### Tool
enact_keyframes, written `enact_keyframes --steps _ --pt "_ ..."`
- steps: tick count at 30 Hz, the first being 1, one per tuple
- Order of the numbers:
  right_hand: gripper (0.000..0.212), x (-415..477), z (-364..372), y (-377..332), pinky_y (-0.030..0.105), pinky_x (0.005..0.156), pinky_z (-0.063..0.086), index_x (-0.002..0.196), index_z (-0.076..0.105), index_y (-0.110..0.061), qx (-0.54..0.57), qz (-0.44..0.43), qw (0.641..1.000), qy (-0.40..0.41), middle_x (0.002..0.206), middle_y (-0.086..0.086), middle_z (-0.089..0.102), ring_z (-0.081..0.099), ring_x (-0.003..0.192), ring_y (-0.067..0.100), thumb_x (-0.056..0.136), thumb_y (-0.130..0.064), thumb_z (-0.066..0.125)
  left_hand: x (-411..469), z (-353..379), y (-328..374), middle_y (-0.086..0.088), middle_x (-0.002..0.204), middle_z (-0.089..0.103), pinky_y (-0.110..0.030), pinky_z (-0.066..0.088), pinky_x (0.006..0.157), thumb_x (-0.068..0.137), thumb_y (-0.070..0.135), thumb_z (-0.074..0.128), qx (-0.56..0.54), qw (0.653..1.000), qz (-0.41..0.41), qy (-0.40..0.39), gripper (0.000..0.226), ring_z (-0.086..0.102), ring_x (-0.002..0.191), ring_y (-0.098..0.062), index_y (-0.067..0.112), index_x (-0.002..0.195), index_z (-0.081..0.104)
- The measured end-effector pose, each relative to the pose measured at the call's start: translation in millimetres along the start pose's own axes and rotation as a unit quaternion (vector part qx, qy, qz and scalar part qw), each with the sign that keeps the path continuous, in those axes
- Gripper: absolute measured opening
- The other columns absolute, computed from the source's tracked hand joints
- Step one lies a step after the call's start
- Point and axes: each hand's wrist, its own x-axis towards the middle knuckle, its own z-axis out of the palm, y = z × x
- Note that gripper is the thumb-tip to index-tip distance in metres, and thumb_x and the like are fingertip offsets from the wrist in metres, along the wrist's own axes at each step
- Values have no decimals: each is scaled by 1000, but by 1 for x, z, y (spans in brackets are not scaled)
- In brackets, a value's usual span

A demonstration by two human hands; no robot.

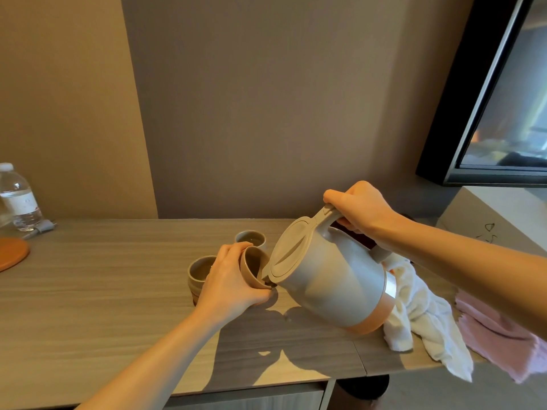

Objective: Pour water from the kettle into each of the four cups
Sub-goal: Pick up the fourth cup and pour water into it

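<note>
Your left hand (233, 281) grips a tilted cup (254, 266) over the surface (103, 291); your right hand (362, 213) clasps the kettle (328, 282) handle, spout at the rim. Risk: the cup's tilt could spill water over its lower lip.

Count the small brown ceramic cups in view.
3: the back cup, the left cup, and the tilted cup held by the left hand at the grey plastic kettle. A fourth may be hidden.

The grey plastic kettle (331, 279) with an orange base tilts steeply, its spout touching the rim of a tilted brown ceramic cup (254, 267). One matching cup (199, 272) stands upright just left of it, and another cup (250, 238) stands behind.
</note>
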Motion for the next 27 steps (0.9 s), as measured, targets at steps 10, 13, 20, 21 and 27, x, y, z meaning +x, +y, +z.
enact_keyframes --steps 10,13,20,21,27 --pt "46 5 5 -4 34 59 44 41 45 -10 -52 -36 998 -10 46 9 46 39 45 20 82 -30 54 -2 4 -6 16 119 48 -28 51 86 47 55 90 5 1000 4 -8 91 49 108 -7 34 124 46" --pt "46 6 6 -4 34 60 44 42 45 -10 -63 -39 997 -11 41 4 45 39 45 20 82 -31 54 -2 5 -8 18 118 49 -27 51 85 46 57 89 5 1000 6 -6 91 49 107 -6 35 123 46" --pt "44 7 8 -4 36 60 47 43 48 -10 -68 -41 997 -21 28 -5 42 40 42 19 80 -32 55 -5 7 -10 17 118 50 -25 49 84 47 52 91 -9 1000 6 1 87 50 107 -6 34 121 48" --pt "44 7 8 -5 35 60 46 43 47 -9 -71 -43 996 -21 27 -5 42 40 43 20 80 -32 54 -5 7 -10 17 118 50 -25 49 84 47 52 91 -9 1000 5 0 87 50 107 -6 35 121 48" --pt "44 9 11 -7 36 60 46 40 44 -12 -98 -56 993 -23 27 -4 39 42 47 23 75 -37 52 -5 8 -10 17 116 50 -23 46 82 48 49 91 -18 1000 10 -4 84 49 106 -5 35 118 48"
